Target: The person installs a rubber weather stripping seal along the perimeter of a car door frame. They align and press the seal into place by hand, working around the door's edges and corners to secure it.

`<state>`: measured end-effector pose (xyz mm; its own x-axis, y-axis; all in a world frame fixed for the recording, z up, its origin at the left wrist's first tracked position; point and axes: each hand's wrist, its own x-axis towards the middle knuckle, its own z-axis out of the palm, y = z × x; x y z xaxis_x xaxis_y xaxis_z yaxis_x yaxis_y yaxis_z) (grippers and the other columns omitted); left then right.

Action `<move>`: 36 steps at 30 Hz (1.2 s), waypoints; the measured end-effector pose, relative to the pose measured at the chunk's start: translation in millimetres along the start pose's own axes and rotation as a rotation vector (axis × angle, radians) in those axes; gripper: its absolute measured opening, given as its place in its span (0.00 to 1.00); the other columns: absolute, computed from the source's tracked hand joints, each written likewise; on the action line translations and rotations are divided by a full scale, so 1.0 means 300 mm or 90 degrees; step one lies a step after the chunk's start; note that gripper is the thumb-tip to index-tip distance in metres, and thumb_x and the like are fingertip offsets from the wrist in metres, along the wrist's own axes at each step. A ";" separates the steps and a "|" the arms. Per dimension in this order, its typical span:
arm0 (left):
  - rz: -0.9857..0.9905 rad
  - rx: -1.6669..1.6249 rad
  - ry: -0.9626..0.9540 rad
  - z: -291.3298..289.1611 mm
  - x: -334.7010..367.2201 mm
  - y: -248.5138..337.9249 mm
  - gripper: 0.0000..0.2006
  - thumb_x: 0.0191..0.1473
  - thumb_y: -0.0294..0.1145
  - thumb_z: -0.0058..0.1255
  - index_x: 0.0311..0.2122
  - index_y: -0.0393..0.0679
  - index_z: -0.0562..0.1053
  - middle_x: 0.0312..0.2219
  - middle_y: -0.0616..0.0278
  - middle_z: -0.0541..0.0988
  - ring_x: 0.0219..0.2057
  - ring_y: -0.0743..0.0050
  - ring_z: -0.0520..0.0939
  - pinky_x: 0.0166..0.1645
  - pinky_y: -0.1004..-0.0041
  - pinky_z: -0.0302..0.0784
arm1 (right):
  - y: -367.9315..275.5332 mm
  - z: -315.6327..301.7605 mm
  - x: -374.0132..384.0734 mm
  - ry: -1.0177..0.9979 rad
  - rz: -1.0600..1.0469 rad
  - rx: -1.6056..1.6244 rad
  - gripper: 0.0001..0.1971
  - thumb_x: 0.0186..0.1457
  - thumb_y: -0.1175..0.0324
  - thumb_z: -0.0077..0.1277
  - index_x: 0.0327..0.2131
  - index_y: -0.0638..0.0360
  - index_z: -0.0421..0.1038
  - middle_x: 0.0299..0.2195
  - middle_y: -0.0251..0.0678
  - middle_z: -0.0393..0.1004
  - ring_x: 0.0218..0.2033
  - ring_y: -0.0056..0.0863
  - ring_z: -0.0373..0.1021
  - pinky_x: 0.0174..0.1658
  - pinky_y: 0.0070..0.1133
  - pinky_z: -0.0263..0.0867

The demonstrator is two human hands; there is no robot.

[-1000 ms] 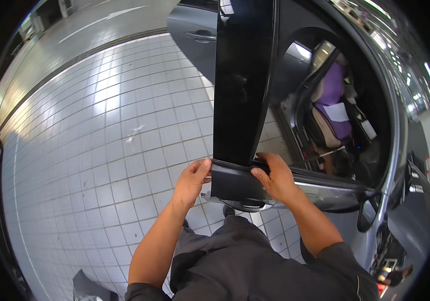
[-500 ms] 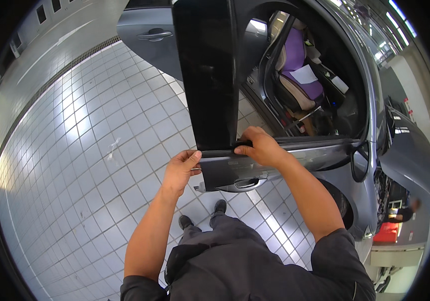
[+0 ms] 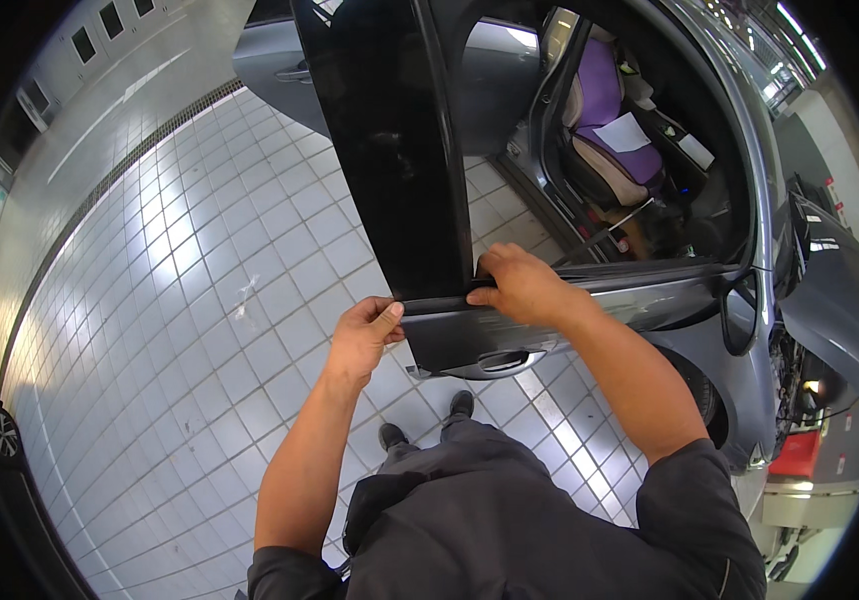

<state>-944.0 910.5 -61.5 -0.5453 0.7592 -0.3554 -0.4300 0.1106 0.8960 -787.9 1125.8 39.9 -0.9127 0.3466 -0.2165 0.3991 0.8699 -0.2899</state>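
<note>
A grey car door stands open in front of me, with a broad black pillar panel (image 3: 389,160) rising from its window line. Along the base of that panel runs a narrow black window trim strip (image 3: 431,305). My left hand (image 3: 357,340) is closed, pinching the strip's outer end at the door's edge between thumb and fingers. Farther right, my right hand (image 3: 524,287) grips the strip beside the pillar's foot, thumb on the near side and fingers curled over the top; its fingertips are partly hidden. Below both hands are the door's outer panel (image 3: 449,343) and its handle (image 3: 502,362).
Beyond the door lies the car's interior with a purple and beige seat (image 3: 604,120). The side mirror (image 3: 739,318) juts out at the right. The rear door (image 3: 279,75) is also open. White floor tiles (image 3: 239,390) spread left; another car's wheel (image 3: 4,435) shows at the far left.
My view has shifted, so the black panel looks more tilted and the car interior sits farther right. Both hands keep their hold on the strip. A person in the right background is no longer visible.
</note>
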 end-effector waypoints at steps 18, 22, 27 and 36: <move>0.330 0.056 0.074 -0.063 0.034 -0.148 0.17 0.57 0.41 0.62 0.41 0.35 0.77 0.29 0.54 0.80 0.32 0.64 0.81 0.40 0.69 0.76 | 0.009 0.019 -0.002 0.030 0.010 0.044 0.21 0.56 0.51 0.61 0.40 0.62 0.76 0.47 0.44 0.72 0.53 0.47 0.65 0.57 0.36 0.62; 0.371 0.416 0.076 0.023 -0.004 -0.067 0.15 0.60 0.38 0.59 0.41 0.35 0.76 0.32 0.53 0.80 0.33 0.59 0.80 0.40 0.66 0.75 | 0.023 0.025 -0.002 0.048 0.019 0.055 0.21 0.55 0.51 0.62 0.38 0.62 0.76 0.46 0.45 0.72 0.52 0.47 0.66 0.57 0.36 0.62; 0.385 0.438 0.039 -0.022 0.019 -0.084 0.17 0.59 0.40 0.59 0.42 0.35 0.76 0.33 0.51 0.79 0.33 0.58 0.80 0.40 0.65 0.75 | 0.024 0.022 0.002 0.043 0.013 0.058 0.21 0.55 0.52 0.62 0.38 0.62 0.77 0.46 0.45 0.72 0.52 0.47 0.66 0.57 0.36 0.63; 0.190 0.383 0.053 0.067 -0.037 0.067 0.18 0.59 0.41 0.60 0.42 0.33 0.75 0.31 0.58 0.80 0.32 0.72 0.79 0.37 0.70 0.75 | 0.035 0.033 -0.001 0.051 0.021 0.077 0.20 0.54 0.52 0.63 0.38 0.60 0.77 0.46 0.44 0.73 0.52 0.46 0.67 0.57 0.36 0.63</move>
<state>-932.1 917.3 -34.1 -0.6427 0.7632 -0.0670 0.2099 0.2596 0.9426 -782.6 1131.5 27.6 -0.9011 0.4053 -0.1542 0.4322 0.8105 -0.3953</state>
